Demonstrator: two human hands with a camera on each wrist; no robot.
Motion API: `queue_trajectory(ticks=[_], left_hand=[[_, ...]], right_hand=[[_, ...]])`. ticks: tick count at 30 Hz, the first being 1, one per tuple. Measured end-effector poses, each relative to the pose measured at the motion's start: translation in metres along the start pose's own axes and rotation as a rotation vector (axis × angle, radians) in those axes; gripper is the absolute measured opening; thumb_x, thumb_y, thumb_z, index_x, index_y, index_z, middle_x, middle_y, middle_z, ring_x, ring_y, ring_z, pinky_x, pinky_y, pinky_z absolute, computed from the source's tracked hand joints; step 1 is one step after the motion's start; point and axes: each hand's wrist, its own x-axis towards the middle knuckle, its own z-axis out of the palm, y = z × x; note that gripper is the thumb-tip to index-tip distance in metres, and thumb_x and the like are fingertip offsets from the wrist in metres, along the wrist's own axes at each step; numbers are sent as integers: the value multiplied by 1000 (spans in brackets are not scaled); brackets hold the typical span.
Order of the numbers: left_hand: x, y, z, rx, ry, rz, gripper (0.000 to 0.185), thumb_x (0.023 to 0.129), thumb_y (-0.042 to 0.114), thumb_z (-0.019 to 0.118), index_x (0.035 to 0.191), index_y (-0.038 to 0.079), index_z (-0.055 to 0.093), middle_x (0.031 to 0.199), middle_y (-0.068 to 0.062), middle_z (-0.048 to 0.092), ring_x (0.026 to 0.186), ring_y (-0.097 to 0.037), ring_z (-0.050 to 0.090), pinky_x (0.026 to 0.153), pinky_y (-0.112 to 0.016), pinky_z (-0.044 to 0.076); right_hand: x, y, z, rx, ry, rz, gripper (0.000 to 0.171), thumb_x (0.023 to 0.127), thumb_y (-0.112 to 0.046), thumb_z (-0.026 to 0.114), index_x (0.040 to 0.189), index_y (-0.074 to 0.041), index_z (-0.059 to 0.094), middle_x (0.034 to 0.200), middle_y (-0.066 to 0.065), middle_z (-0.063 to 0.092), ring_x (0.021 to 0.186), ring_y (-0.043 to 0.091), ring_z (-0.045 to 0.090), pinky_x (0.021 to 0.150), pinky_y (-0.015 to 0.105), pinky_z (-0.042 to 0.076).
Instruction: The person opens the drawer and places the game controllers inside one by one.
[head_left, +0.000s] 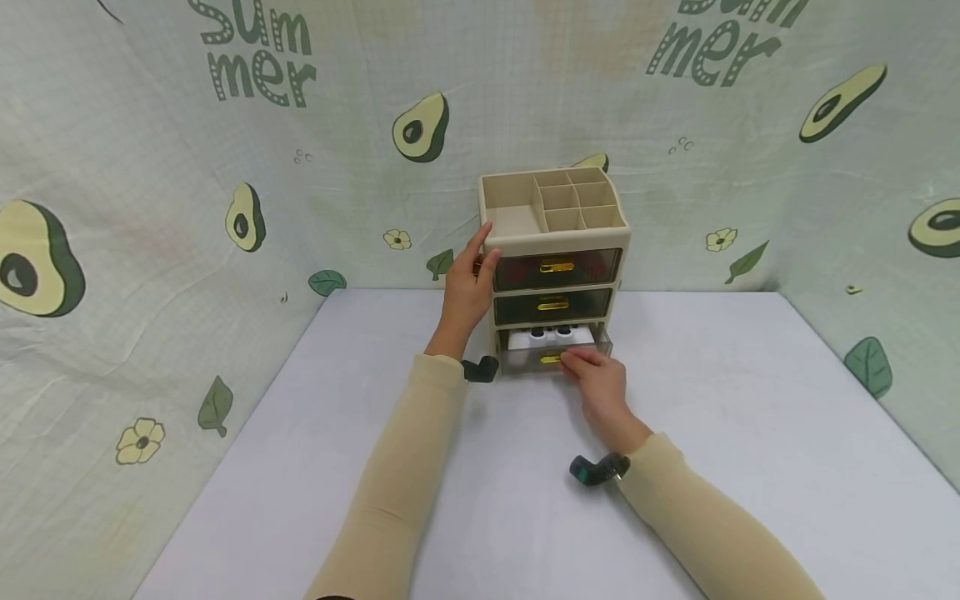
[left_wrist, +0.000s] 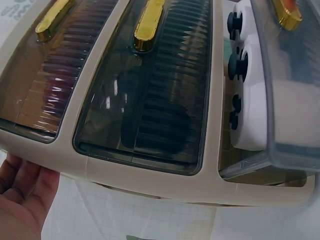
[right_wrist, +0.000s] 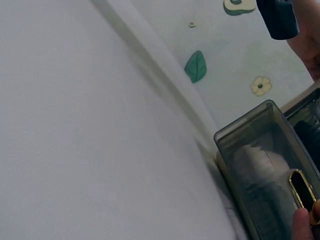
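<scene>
A beige desktop drawer organizer [head_left: 555, 242] stands against the back cloth, with its two upper drawers closed. Its bottom drawer [head_left: 521, 360] is pulled partly out. Inside lies a white game controller [left_wrist: 250, 100] with black thumbsticks, also seen over the drawer front in the head view. My right hand [head_left: 596, 383] pinches the gold handle [right_wrist: 301, 189] of that drawer between thumb and fingers. Against the organizer's upper left side rests my left hand [head_left: 468, 287], its index finger stretched up along the edge. In the left wrist view, its fingers [left_wrist: 30, 187] touch the side wall.
Compartments [head_left: 573, 200] of several sizes form the organizer's top. Dark and reddish contents show dimly through the tinted upper drawers [left_wrist: 145, 95]. A white tabletop [head_left: 510, 500] extends in front, with avocado-printed cloth [head_left: 337, 167] behind and at both sides.
</scene>
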Motion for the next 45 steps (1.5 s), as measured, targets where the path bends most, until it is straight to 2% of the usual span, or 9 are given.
queue_trajectory(ticks=[5, 13, 20, 30, 40, 45], left_hand=[[0, 0, 0, -10, -2, -6, 53, 100, 47, 45, 150, 31, 37, 96, -8, 55, 80, -18, 53, 72, -33, 47], [-1, 0, -1, -10, -6, -23, 51, 100, 48, 44, 149, 38, 36, 96, -7, 54, 80, -16, 52, 72, -32, 46], [1, 1, -2, -18, -22, -27, 52, 100, 48, 44, 150, 37, 35, 94, -6, 54, 79, -17, 50, 71, -32, 45], [1, 2, -2, -14, -34, -35, 52, 100, 49, 43, 150, 37, 34, 97, -6, 55, 81, -17, 51, 71, -32, 46], [2, 2, -2, -11, -38, -33, 52, 100, 49, 43, 150, 38, 34, 97, -7, 55, 80, -17, 51, 70, -31, 46], [1, 0, -2, -7, -40, -39, 52, 100, 49, 43, 150, 38, 34, 97, -7, 56, 81, -17, 51, 70, -32, 47]], right_hand=[[7, 0, 3, 18, 6, -18, 31, 88, 0, 68, 117, 9, 62, 96, 2, 62, 79, 7, 68, 84, 26, 56], [18, 1, 8, -4, -9, -24, 29, 90, -6, 68, 116, 7, 63, 103, 6, 59, 83, 9, 67, 91, 32, 53], [28, -1, 11, -35, 1, -31, 28, 91, -9, 68, 116, 4, 65, 108, 8, 59, 85, 9, 67, 93, 34, 53], [39, 0, 18, 25, 37, -61, 26, 89, -2, 68, 112, 8, 64, 99, 6, 60, 80, 8, 67, 83, 27, 56], [43, -2, 20, 69, 41, -76, 22, 87, 1, 69, 108, 8, 65, 91, 3, 62, 82, 11, 68, 93, 37, 53], [44, -1, 20, 44, 43, -65, 25, 88, 0, 68, 111, 9, 64, 95, 5, 61, 82, 10, 67, 91, 35, 54]])
